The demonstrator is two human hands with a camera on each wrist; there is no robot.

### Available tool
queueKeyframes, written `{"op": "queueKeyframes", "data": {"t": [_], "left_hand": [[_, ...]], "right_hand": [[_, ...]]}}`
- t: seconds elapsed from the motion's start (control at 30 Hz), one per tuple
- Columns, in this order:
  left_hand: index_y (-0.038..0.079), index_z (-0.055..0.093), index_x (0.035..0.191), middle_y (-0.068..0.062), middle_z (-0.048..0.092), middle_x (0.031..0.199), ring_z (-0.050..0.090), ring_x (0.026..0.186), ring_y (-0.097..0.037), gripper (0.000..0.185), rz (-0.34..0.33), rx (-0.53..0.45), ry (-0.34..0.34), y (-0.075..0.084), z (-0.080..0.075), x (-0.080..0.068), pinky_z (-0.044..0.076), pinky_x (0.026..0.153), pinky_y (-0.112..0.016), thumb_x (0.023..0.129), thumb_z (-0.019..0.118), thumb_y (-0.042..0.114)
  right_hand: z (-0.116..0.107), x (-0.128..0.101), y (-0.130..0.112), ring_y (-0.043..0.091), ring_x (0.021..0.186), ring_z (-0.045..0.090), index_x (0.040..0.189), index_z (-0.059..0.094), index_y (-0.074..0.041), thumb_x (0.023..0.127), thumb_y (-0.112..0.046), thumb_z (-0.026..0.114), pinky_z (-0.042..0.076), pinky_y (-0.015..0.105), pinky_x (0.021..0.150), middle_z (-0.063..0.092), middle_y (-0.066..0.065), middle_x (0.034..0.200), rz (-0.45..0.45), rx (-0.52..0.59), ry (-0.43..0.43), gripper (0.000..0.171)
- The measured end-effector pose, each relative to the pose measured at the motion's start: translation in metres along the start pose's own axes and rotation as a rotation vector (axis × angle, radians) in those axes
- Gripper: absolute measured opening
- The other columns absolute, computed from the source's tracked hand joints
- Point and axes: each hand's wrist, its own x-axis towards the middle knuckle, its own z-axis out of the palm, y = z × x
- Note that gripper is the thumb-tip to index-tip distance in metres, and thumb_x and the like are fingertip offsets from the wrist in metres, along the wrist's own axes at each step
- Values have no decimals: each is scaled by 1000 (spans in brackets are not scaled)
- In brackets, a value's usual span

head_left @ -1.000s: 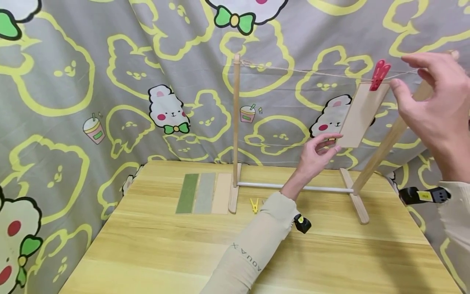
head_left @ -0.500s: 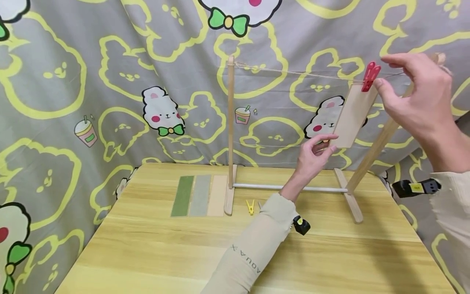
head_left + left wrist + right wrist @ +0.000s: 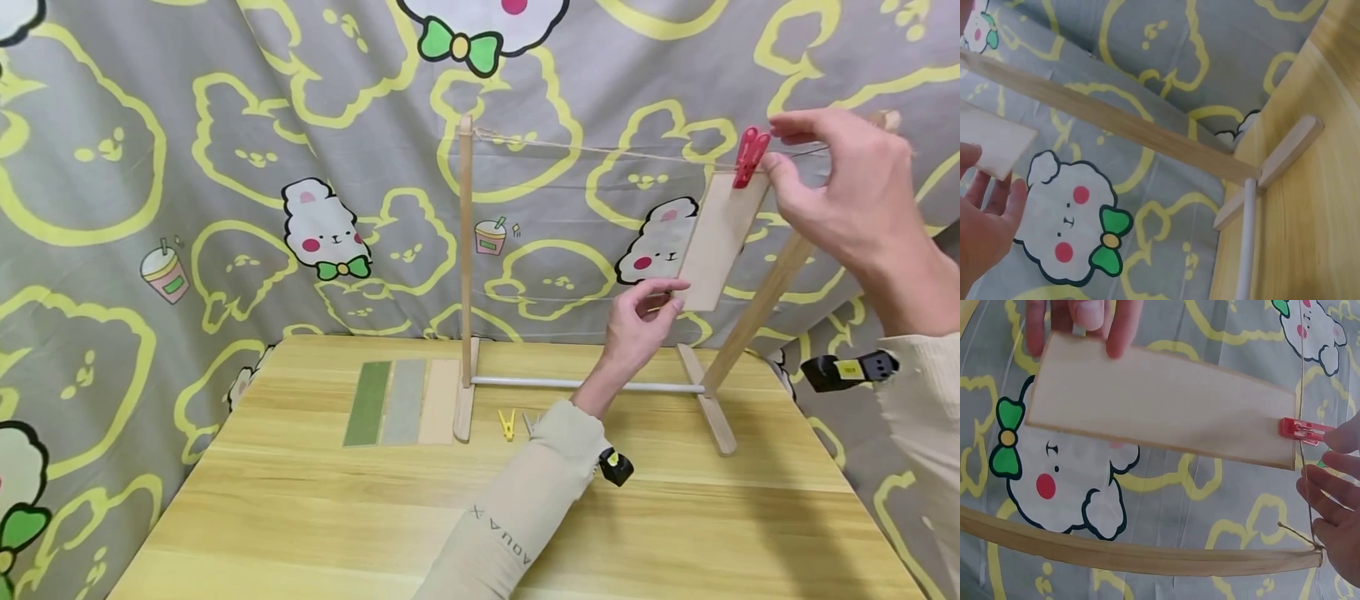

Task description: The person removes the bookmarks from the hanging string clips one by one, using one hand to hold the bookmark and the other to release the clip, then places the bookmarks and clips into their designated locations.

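A pale rectangular card (image 3: 718, 242) hangs at a slant from the string (image 3: 600, 148), with a red clothespin (image 3: 750, 157) clipped over its top edge. My left hand (image 3: 637, 325) pinches the card's lower left corner; in the left wrist view its thumb (image 3: 969, 153) lies over the card's face. Close to the clothespin's right side is my right hand (image 3: 855, 183), thumb and forefinger spread apart. The right wrist view puts its thumb (image 3: 1344, 436) at the clothespin's handle end; whether it touches is hard to tell.
The string spans a wooden stand with a left post (image 3: 466, 250), right post (image 3: 765, 308) and white crossbar (image 3: 525, 382). Green (image 3: 366, 404), grey (image 3: 405, 402) and beige (image 3: 440, 402) cards lie left of it. A yellow clothespin (image 3: 507, 425) and grey clothespin (image 3: 531, 423) lie near my left sleeve.
The head view has turned slightly, so the scene sits further left. My right thumb and forefinger have come nearer to the red clothespin. My left hand stays at the card's corner.
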Motion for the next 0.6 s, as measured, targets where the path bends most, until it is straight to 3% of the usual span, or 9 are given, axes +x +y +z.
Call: {"op": "queueKeyframes", "data": {"t": [0.2, 0.43, 0.6], "left_hand": [[-4, 74, 110, -12, 75, 111, 66, 92, 4, 17, 57, 90, 52, 5, 2, -2, 60, 83, -25, 95, 66, -7], [1, 77, 103, -9, 76, 97, 61, 79, 4, 16, 110, 203, 139, 16, 2, -6, 56, 66, -16, 93, 68, -8], [0, 77, 103, -9, 77, 98, 62, 79, 4, 16, 122, 200, 146, 21, 3, -8, 57, 67, -16, 92, 69, -8]], "right_hand": [[-1, 2, -1, 48, 129, 53, 139, 61, 1, 99, -15, 57, -1, 42, 124, 63, 31, 130, -10, 0, -13, 43], [0, 5, 0, 37, 132, 54, 138, 64, -4, 100, -21, 57, 2, 32, 124, 64, 30, 129, 40, 21, -32, 42], [0, 10, 0, 39, 128, 55, 139, 62, -4, 102, -24, 53, 4, 36, 122, 64, 29, 130, 57, 9, -49, 43]]}}
